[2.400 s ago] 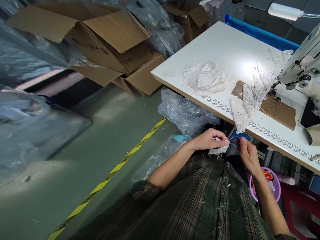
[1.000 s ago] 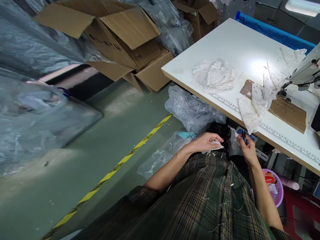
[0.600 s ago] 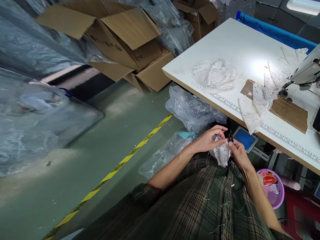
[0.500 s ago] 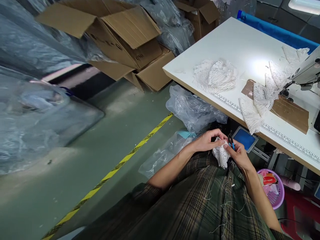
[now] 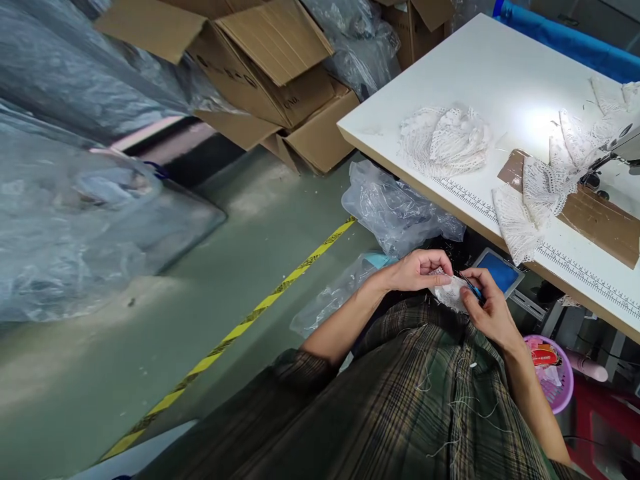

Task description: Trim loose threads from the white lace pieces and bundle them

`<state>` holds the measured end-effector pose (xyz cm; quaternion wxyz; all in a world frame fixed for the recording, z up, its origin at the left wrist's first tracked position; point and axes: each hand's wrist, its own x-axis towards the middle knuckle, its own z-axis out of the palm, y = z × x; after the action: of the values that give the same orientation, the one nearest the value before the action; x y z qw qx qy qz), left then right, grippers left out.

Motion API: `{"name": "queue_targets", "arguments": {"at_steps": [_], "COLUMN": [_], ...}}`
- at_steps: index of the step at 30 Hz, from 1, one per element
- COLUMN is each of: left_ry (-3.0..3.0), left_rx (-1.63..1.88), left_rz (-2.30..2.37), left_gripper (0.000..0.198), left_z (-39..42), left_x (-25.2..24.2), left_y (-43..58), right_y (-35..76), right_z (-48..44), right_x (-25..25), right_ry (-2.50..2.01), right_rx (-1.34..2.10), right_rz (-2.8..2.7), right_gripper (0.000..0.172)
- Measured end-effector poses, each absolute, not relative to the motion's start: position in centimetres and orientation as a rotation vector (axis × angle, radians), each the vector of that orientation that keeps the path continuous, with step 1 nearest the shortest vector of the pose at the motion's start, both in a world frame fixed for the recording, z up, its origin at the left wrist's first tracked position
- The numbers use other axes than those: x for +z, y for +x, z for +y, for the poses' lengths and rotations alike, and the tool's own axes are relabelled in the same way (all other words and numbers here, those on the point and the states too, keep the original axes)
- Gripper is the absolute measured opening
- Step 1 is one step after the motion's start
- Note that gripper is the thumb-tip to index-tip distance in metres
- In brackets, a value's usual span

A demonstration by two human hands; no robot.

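Observation:
My left hand (image 5: 419, 270) is closed round a small white lace piece (image 5: 449, 293) held over my lap, below the table's front edge. My right hand (image 5: 491, 308) is closed on small blue-handled thread snips (image 5: 474, 289), whose tips touch the lace. A heap of white lace pieces (image 5: 447, 140) lies on the white sewing table (image 5: 480, 73). More lace (image 5: 530, 200) hangs over the table's front edge, across a brown cardboard sheet (image 5: 595, 217) beside the sewing machine (image 5: 625, 143).
Open cardboard boxes (image 5: 270, 73) and clear plastic bags (image 5: 395, 210) crowd the green floor to the left, which carries a yellow-black tape line (image 5: 240, 330). A blue panel (image 5: 497, 270) hangs under the table. A purple basket (image 5: 553, 367) sits at the lower right.
My hands parted, then met again over my lap. The lace piece hung down from my fingers and is now bunched between both hands, with the snips against it. The camera tilted slightly.

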<state>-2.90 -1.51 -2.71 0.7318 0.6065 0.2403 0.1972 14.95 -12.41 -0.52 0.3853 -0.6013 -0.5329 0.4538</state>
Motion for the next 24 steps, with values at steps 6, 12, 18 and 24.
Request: {"name": "queue_targets", "arguments": {"at_steps": [6,12,18,24], "left_ry": [1.293,1.342,1.488,1.494], "left_rx": [0.460,0.557,0.589,0.259], "left_rz": [0.607,0.609,0.650,0.628], "left_gripper": [0.044,0.041,0.045,0.059], "left_z": [-1.7,-2.1,-2.1,-0.5], "left_x": [-2.7,-2.6,-2.9,-5.5], "left_y": [-2.9,-2.6,-2.8,-4.3], "right_y": [14.9,15.0,15.0,14.6], "right_z": [-12.5,-12.9,-12.8,-11.2], "right_x": [-1.0,-1.4,-2.2,-6.8], "right_ry": [-1.517,-1.536,-1.554,-1.539], "right_rx": [1.086,1.057,1.083,1.151], "right_rz": [-1.387,-1.355,-1.325,-1.163], "right_gripper": [0.020,0.026,0.039,0.047]}}
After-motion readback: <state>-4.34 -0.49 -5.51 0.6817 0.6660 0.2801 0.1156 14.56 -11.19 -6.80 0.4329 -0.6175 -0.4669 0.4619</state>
